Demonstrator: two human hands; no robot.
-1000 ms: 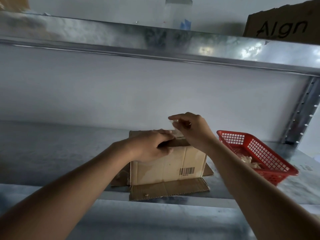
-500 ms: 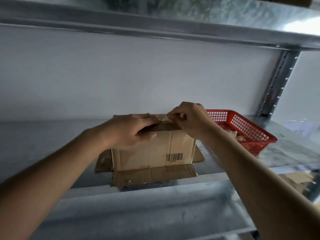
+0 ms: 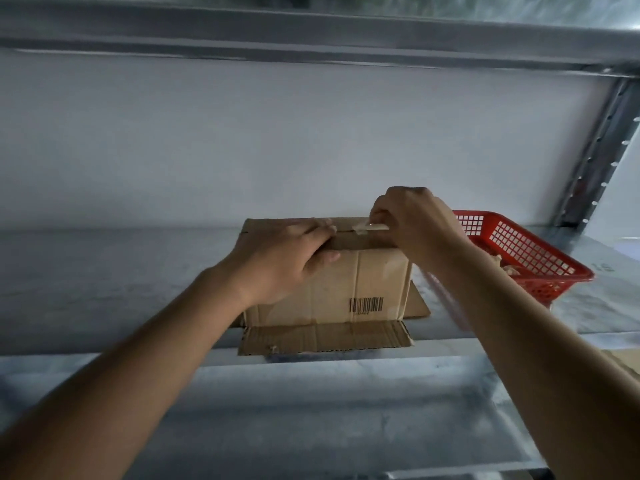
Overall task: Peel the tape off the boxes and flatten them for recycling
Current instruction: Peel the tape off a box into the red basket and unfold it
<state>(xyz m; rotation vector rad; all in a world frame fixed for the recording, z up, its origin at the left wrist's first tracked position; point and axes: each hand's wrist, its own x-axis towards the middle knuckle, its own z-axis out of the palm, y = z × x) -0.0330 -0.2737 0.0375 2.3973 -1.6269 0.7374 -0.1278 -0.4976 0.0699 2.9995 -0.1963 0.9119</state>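
Fingers (image 3: 379,216) of right hand (image 3: 420,223) pinch tape (image 3: 367,228) at box (image 3: 363,282) top. Left hand (image 3: 280,261) grips box's top edge. Red basket (image 3: 519,251) just beside.

Barcode (image 3: 366,304) digits unreadable; basket (image 3: 540,251) contents partly behind forearm.

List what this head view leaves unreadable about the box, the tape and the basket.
- cardboard box: its top seam is covered by the left hand and right hand.
- tape: remaining stuck length hidden behind the right hand.
- barcode: digits too small.
- red basket: contents mostly blocked by its wall and the right forearm.
- upper shelf: its load is cut off by the top edge.
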